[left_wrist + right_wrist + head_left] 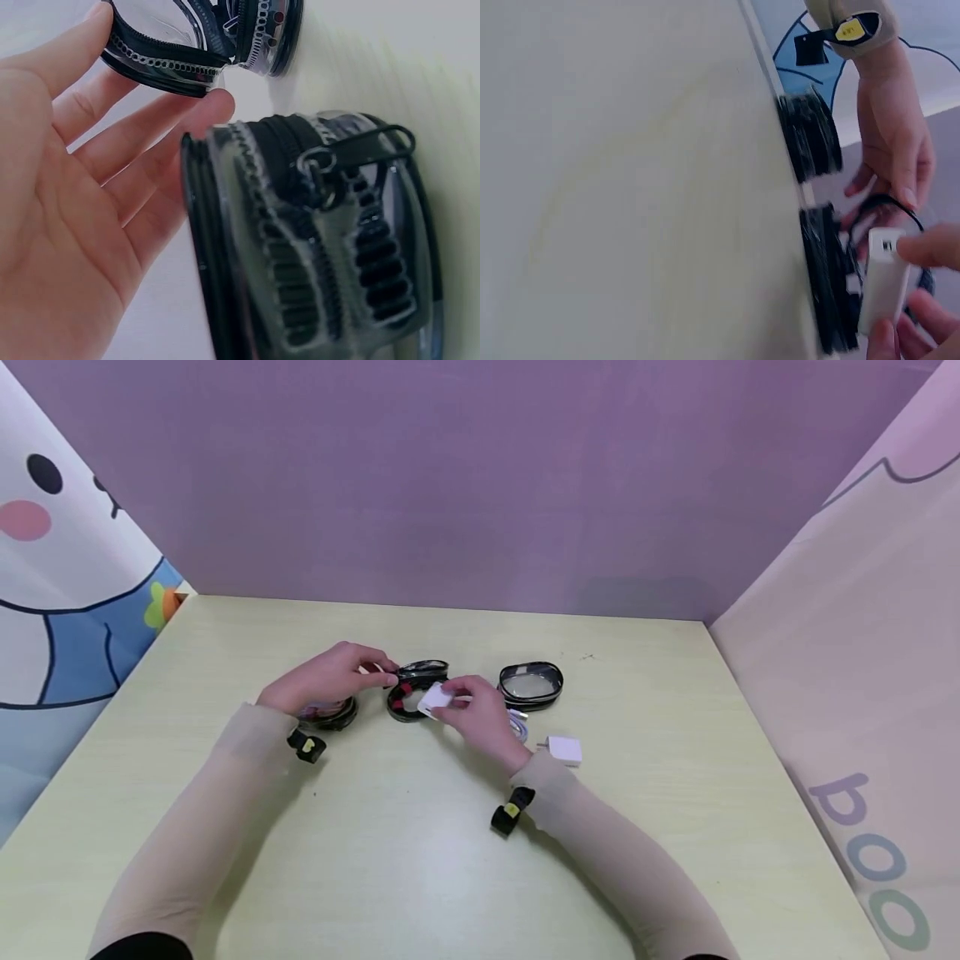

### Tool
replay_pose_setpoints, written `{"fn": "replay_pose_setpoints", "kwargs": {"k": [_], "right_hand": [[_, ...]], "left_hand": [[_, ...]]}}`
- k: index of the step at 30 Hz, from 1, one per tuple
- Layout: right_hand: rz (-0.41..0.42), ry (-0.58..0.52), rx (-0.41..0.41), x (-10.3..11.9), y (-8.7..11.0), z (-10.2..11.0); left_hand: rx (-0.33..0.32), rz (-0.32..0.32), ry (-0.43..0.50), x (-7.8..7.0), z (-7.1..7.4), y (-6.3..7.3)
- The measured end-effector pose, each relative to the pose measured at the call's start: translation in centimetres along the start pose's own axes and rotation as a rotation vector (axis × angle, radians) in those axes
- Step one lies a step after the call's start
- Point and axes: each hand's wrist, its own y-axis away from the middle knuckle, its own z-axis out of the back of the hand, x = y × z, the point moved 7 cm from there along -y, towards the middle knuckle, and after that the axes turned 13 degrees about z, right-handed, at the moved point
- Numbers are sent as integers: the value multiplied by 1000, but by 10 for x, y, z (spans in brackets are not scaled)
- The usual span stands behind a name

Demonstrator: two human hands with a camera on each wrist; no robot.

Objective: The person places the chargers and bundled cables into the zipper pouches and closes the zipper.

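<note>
My left hand [333, 677] pinches the edge of the raised lid of a small clear zip case [424, 672] with black trim. That case stands unzipped in the middle, with something red in its lower half. In the left wrist view, the thumb and fingertips meet the rim of the lid [161, 71]. My right hand [483, 717] grips a white charger plug [434, 698] between thumb and fingers, just over the case's opening. A port shows on the end of the charger in the right wrist view. The case partly hides behind the charger.
Another clear zip case [336, 718] lies below my left wrist; it looms large in the left wrist view. An open black-trimmed case [531, 685] is to the right. A coiled white cable [518, 727] and a second white charger plug [564, 750] lie on the table [405, 860].
</note>
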Motion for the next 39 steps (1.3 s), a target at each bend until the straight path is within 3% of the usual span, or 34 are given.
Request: {"fn": "replay_pose_setpoints", "kwargs": {"k": [3,8,21,27,33,39], "right_hand": [[-64,-40,-62,-3,-2,-7],[-57,-46,-136,-4,-6,-13],[-38,37,-91,-7,-11,-18],[-103,-89,-88,-17,-9,-15],[-167,-256,-149,-21,-6,0],[-173,-194,-117,-19,-7,8]], "left_hand": [[-10,-9,12,-1,-1,-1],[-23,-24,20,-3,-2,0],[-32,-9,16,-4,0,1],[-36,7,15,-1,-2,3],[-62,-35,-5,-8,-3,4],[-89,-114,-117,-19,-5,5]]}}
